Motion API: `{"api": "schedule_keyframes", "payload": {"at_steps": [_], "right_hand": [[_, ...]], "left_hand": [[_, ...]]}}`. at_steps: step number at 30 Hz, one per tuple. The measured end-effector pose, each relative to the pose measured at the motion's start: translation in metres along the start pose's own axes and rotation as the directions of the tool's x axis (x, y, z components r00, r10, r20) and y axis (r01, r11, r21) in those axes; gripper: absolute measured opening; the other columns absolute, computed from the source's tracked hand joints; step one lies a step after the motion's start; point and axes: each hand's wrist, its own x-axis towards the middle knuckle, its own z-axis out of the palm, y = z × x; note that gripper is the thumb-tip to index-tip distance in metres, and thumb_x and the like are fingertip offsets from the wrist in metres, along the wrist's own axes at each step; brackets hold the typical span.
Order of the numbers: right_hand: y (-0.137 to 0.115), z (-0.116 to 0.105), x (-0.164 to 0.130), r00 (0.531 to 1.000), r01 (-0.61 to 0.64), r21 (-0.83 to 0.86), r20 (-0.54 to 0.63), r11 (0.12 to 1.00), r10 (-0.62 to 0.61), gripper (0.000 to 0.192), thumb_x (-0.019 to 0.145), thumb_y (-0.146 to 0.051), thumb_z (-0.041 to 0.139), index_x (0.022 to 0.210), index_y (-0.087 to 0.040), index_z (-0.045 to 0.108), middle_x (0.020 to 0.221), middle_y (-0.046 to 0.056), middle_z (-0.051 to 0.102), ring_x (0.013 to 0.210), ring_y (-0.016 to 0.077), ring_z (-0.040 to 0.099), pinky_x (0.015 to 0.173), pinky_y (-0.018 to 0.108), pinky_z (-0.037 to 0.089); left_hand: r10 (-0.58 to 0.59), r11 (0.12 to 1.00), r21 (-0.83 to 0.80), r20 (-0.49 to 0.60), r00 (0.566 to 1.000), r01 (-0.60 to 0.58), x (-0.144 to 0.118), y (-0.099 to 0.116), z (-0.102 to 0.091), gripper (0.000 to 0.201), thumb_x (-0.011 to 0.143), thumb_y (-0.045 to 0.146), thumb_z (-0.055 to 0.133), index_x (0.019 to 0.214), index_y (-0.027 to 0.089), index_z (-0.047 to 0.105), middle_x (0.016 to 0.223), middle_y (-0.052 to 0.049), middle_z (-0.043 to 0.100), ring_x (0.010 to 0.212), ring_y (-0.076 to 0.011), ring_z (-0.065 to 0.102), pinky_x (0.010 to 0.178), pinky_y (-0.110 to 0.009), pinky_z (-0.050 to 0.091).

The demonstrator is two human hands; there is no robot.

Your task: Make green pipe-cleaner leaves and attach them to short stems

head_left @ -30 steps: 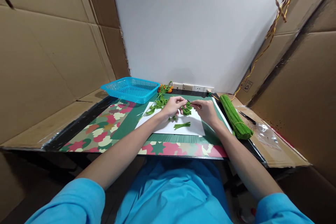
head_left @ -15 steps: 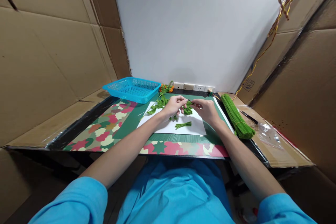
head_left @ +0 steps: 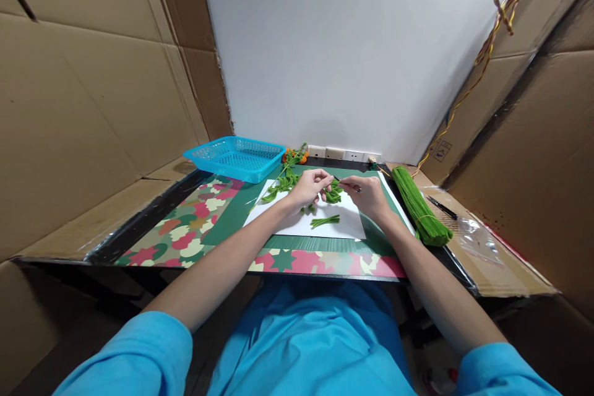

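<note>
My left hand (head_left: 312, 189) is held over a white sheet (head_left: 288, 227), its thumb and fingertips pinched together; what lies between them is too small to make out. Close by on the right, my right hand (head_left: 367, 194) is closed around a small dark tool (head_left: 337, 178), whose tip points at the left fingertips. Its kind is mostly hidden by the fingers. Beneath the hands lies a pile of bent green pipe cleaner pieces (head_left: 333, 193). Nearer to me, several short straight green pieces (head_left: 325, 221) rest on the sheet. Curled green shapes (head_left: 283, 184) lie left of my left hand.
A blue plastic basket (head_left: 239, 159) stands at the back left, beside orange flowers (head_left: 297, 154) with green stems. On the right lies a thick bundle of green pipe cleaners (head_left: 420, 207), then a black pen-like tool (head_left: 442, 207) and a clear plastic bag (head_left: 477, 238). Cardboard walls flank the table.
My right hand has shifted its grip slightly, and the dark tool's tip shows a little more between the hands. The pieces on the sheet lie as before.
</note>
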Motion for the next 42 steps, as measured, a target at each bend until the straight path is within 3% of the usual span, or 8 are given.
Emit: {"api": "schedule_keyframes", "payload": {"at_steps": [6, 12, 27, 37, 42], "right_hand": [[0.000, 0.001, 0.000, 0.998, -0.057, 0.056, 0.037, 0.997, 0.055, 0.011, 0.091, -0.022, 0.077, 0.099, -0.021, 0.085, 0.086, 0.006, 0.085, 0.071, 0.0227, 0.081, 0.071, 0.030, 0.063], [0.006, 0.003, -0.001, 0.996, -0.054, -0.013, 0.072, 0.998, 0.055, 0.009, 0.093, -0.021, 0.078, 0.097, -0.024, 0.085, 0.088, 0.005, 0.085, 0.076, 0.0254, 0.082, 0.073, 0.032, 0.062], [0.002, 0.001, 0.001, 0.995, -0.067, -0.010, 0.077, 0.998, 0.068, 0.008, 0.090, -0.016, 0.080, 0.088, -0.021, 0.087, 0.079, 0.006, 0.084, 0.064, 0.0211, 0.076, 0.064, 0.028, 0.054], [0.000, 0.002, 0.000, 0.990, -0.095, 0.051, 0.108, 0.994, 0.089, 0.010, 0.089, -0.015, 0.078, 0.086, -0.020, 0.086, 0.074, 0.004, 0.082, 0.063, 0.0203, 0.075, 0.061, 0.026, 0.053], [-0.001, 0.004, 0.001, 0.988, -0.103, 0.028, 0.121, 0.994, 0.099, 0.010, 0.089, -0.014, 0.078, 0.086, -0.020, 0.086, 0.075, 0.005, 0.082, 0.064, 0.0208, 0.076, 0.061, 0.026, 0.053]], "left_hand": [[-0.005, 1.000, -0.017, -0.007, 1.000, 0.005, 0.000, 0.000, 0.000, 0.028, 0.096, 0.038, 0.076, 0.088, 0.014, 0.064, 0.071, 0.000, 0.066, 0.045, -0.0091, 0.062, 0.033, -0.017, 0.038], [0.017, 1.000, 0.026, -0.015, 1.000, -0.017, 0.000, -0.002, 0.000, 0.030, 0.095, 0.040, 0.077, 0.088, 0.014, 0.065, 0.071, 0.000, 0.066, 0.044, -0.0092, 0.061, 0.032, -0.017, 0.039], [0.065, 0.996, 0.065, 0.002, 0.998, -0.065, 0.003, -0.011, -0.002, 0.027, 0.098, 0.038, 0.073, 0.089, 0.014, 0.064, 0.073, 0.000, 0.067, 0.043, -0.0094, 0.062, 0.031, -0.017, 0.036], [0.139, 0.975, 0.180, -0.052, 0.989, -0.127, -0.001, -0.006, 0.001, 0.031, 0.094, 0.042, 0.074, 0.084, 0.015, 0.064, 0.069, 0.001, 0.066, 0.041, -0.0089, 0.059, 0.040, -0.019, 0.042], [0.120, 0.967, 0.238, -0.091, 0.989, -0.096, -0.001, -0.007, 0.002, 0.031, 0.094, 0.042, 0.074, 0.082, 0.015, 0.063, 0.069, -0.001, 0.067, 0.040, -0.0095, 0.058, 0.039, -0.020, 0.041]]}}
